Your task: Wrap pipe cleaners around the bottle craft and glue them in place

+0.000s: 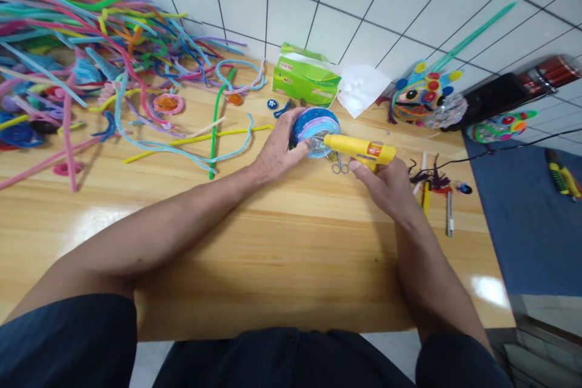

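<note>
The wound piece is at the upper centre of the frame, above the bare middle of the table. Bands of dark blue, lilac and light blue run around its side, so the wrapping looks well advanced there, while the end towards the nozzle shows a clear, shiny patch without such bands. Whether that patch is unfinished cannot be told. No coloured discs can be made out on it, unlike the decorated figure at upper right, which bears several. The left hand is closed on the wound piece, fingers curved around its left side and thumb near the shiny end. The right hand is wrapped around the grip of a yellow glue gun, its nozzle pointing left at that end; whether the tip touches is too blurred to tell. Small scissors lie just below the nozzle. Behind the piece stand a green box and, beside it, a sheet of white paper. Plenty of loose material is unused: a heap of fuzzy stems fills the upper left, and a small blue disc lies near the box.
</note>
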Demonstrator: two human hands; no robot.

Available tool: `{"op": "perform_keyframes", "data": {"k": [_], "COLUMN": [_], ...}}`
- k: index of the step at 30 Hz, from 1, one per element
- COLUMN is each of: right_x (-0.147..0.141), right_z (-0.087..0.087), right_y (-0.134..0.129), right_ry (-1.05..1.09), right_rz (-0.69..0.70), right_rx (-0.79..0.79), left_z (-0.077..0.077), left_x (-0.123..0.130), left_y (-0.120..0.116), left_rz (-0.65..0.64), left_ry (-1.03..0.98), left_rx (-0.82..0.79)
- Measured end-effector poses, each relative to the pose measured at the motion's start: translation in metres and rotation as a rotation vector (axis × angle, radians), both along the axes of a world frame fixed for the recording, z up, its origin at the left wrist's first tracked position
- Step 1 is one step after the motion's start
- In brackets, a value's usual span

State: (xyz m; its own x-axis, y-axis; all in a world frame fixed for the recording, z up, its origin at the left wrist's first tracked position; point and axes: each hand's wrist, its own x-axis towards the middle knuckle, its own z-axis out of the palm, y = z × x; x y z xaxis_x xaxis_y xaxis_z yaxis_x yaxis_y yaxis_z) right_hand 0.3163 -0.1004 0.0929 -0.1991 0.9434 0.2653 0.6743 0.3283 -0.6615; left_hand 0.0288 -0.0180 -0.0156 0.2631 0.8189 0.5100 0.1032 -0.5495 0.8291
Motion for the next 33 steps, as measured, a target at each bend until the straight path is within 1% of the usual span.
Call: {"op": "perform_keyframes", "data": {"k": [5,12,18,26,33], "right_x": [0.0023,-0.0016,0.0007,0.0033,0.0016], "right_z": [0.0013,-0.0001,0.0002,-0.0012,-0.0026], "right_y": [-0.0003,-0.0001,-0.0003,-0.0001,-0.0003], "right_ry": [-0.013,-0.016,-0.026,-0.037,-0.031], "right_rz": [-0.011,-0.011,-0.017,-0.016,0.003], "right_rx": [0.009,0.007,0.013,0.01,0.018], "left_z": [0.0041,0.0015,-0.0001,0.0013,0.0037], "left_x": [0.0014,0.0012,-0.0005,0.0001,-0.0017], "left_y": [-0.0029,-0.0006,0.0007,-0.0006,-0.0013], "left_rz": [0.006,0.019,0.004,0.0,-0.006], "left_ry": [0.01,0.027,-0.006,-0.001,-0.001], "left_rx": [-0.024,-0.029,0.001,0.014,-0.008]}}
